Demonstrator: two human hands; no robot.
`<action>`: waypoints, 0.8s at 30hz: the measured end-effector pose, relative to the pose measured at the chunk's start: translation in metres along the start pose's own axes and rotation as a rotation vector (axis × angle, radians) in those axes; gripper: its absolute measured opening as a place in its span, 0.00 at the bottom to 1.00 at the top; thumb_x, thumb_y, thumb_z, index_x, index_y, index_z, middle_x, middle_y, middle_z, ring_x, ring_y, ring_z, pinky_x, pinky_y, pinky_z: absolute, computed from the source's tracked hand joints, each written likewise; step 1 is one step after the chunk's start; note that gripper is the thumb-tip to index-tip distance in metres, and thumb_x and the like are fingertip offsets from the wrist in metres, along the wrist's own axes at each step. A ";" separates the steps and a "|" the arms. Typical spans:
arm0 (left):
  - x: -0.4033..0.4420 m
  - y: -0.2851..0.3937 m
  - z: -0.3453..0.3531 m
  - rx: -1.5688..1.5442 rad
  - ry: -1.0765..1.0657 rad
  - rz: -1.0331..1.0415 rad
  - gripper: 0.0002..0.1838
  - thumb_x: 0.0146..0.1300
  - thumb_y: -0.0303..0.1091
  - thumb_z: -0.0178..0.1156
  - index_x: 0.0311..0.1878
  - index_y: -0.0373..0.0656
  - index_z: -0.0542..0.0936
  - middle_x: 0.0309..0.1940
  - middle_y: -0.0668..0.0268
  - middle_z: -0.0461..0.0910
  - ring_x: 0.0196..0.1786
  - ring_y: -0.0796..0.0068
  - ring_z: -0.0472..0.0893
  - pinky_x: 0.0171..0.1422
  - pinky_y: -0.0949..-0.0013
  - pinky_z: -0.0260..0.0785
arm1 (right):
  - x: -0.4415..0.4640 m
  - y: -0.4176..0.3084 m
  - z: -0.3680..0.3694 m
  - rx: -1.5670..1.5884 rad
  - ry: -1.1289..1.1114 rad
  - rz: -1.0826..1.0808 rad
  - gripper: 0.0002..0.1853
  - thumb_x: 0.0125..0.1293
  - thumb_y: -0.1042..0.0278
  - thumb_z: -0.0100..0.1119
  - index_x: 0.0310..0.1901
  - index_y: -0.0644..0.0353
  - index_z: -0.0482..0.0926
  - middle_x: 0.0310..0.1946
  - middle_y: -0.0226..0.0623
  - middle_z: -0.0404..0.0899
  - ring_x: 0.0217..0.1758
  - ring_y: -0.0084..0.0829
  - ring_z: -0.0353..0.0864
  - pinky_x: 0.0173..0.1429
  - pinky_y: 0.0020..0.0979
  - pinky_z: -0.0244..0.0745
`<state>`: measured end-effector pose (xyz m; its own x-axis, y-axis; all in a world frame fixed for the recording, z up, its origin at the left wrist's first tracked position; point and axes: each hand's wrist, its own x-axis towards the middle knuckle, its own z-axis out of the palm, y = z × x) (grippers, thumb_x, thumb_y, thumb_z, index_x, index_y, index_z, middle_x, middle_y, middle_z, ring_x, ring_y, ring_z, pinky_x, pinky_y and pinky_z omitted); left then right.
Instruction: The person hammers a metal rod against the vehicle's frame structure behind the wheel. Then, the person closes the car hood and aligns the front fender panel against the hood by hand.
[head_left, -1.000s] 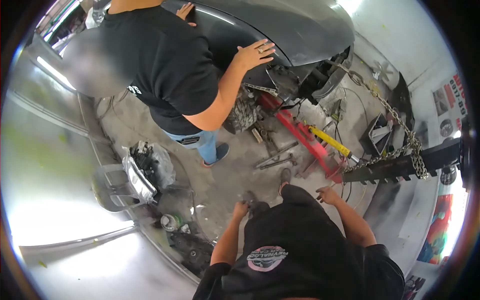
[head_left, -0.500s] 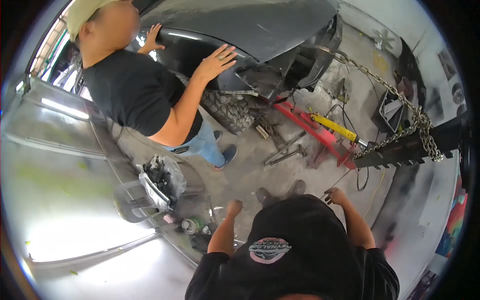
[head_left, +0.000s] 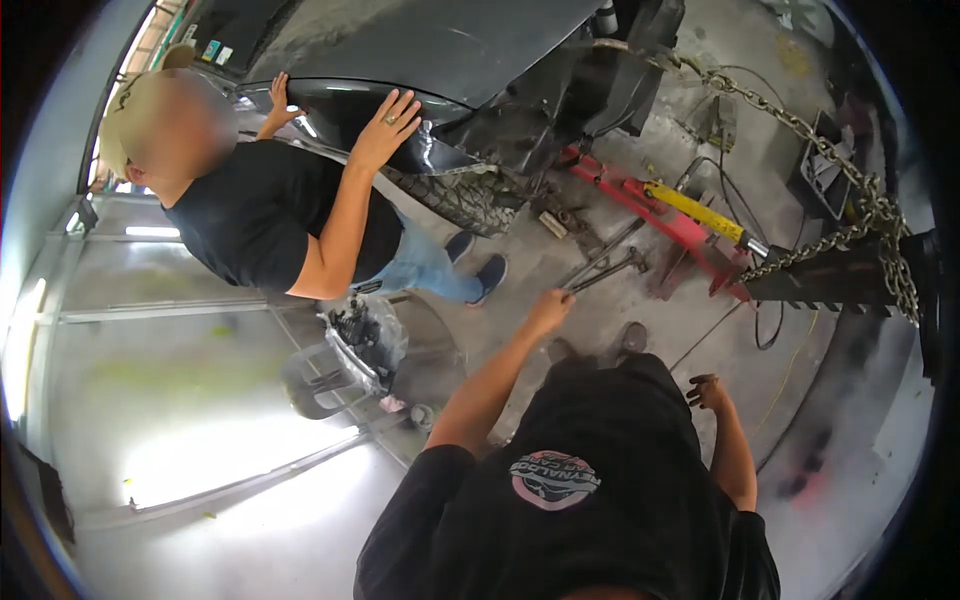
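Note:
My left hand (head_left: pixel 548 312) reaches forward over the floor, its back toward me. In the image it overlaps the near ends of a hammer (head_left: pixel 615 272) and a metal bar (head_left: pixel 608 248) lying there; whether it touches them I cannot tell. Its fingers are mostly hidden. Held out low beside my body, my right hand (head_left: pixel 706 391) has its fingers slightly bent and apart, with nothing in them. Ahead lies a red metal beam (head_left: pixel 690 240) with a yellow hydraulic ram (head_left: pixel 695 212) on it.
A person (head_left: pixel 265 210) leans with both hands on the dark car fender (head_left: pixel 370 108), above a tyre (head_left: pixel 455 200). A chain (head_left: pixel 775 115) runs from the car to a black notched post (head_left: pixel 830 278). On a chair (head_left: pixel 305 385) at left sits a plastic bag of parts (head_left: pixel 365 335).
My left hand has swung forward and right, from beside my body to near the hammer. The view has shifted. The other person's hands stay on the fender.

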<state>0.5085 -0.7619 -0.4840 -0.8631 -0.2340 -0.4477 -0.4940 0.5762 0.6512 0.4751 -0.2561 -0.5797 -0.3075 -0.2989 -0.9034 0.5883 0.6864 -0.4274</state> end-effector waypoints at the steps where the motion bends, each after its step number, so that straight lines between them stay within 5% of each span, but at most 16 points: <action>1: 0.007 0.005 -0.007 0.005 0.026 -0.014 0.18 0.73 0.44 0.59 0.45 0.35 0.85 0.38 0.43 0.85 0.44 0.42 0.84 0.50 0.46 0.74 | -0.005 0.002 0.004 0.015 0.002 0.030 0.27 0.67 0.71 0.48 0.67 0.65 0.76 0.47 0.54 0.89 0.41 0.49 0.91 0.36 0.46 0.84; 6: 0.030 0.044 -0.069 0.059 0.194 -0.013 0.17 0.74 0.42 0.59 0.40 0.35 0.84 0.33 0.45 0.83 0.41 0.44 0.84 0.49 0.48 0.74 | 0.015 0.059 0.024 0.236 -0.032 0.032 0.24 0.67 0.73 0.52 0.64 0.68 0.79 0.45 0.53 0.89 0.38 0.45 0.91 0.32 0.44 0.84; 9: 0.041 0.081 -0.129 0.047 0.193 -0.077 0.16 0.73 0.41 0.60 0.44 0.36 0.84 0.38 0.46 0.84 0.42 0.43 0.83 0.50 0.48 0.74 | -0.006 0.030 0.036 0.061 0.031 -0.030 0.21 0.68 0.72 0.53 0.61 0.69 0.80 0.42 0.51 0.89 0.33 0.43 0.91 0.27 0.38 0.79; 12: 0.073 0.084 -0.165 0.179 0.547 0.146 0.20 0.73 0.43 0.60 0.58 0.37 0.82 0.43 0.47 0.85 0.53 0.48 0.85 0.60 0.53 0.74 | -0.005 0.004 0.029 0.063 0.062 -0.043 0.23 0.69 0.68 0.53 0.63 0.68 0.78 0.42 0.50 0.89 0.32 0.42 0.90 0.28 0.36 0.78; 18: 0.111 0.121 -0.260 0.498 0.818 0.458 0.31 0.70 0.40 0.61 0.73 0.36 0.70 0.78 0.43 0.58 0.80 0.38 0.57 0.80 0.43 0.57 | 0.004 -0.028 0.044 0.290 0.118 -0.160 0.25 0.70 0.65 0.50 0.65 0.69 0.75 0.43 0.54 0.89 0.32 0.43 0.90 0.30 0.38 0.77; 24: 0.141 0.134 -0.314 0.766 0.690 0.319 0.47 0.65 0.44 0.66 0.81 0.34 0.55 0.84 0.44 0.42 0.86 0.40 0.42 0.82 0.30 0.44 | -0.025 -0.054 0.107 0.239 0.186 -0.179 0.26 0.67 0.68 0.48 0.64 0.73 0.77 0.41 0.57 0.89 0.33 0.43 0.90 0.29 0.34 0.76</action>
<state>0.2876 -0.9635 -0.2679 -0.9319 -0.2388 0.2730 -0.2446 0.9695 0.0129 0.5314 -0.3567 -0.5384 -0.5399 -0.2593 -0.8008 0.6642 0.4531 -0.5946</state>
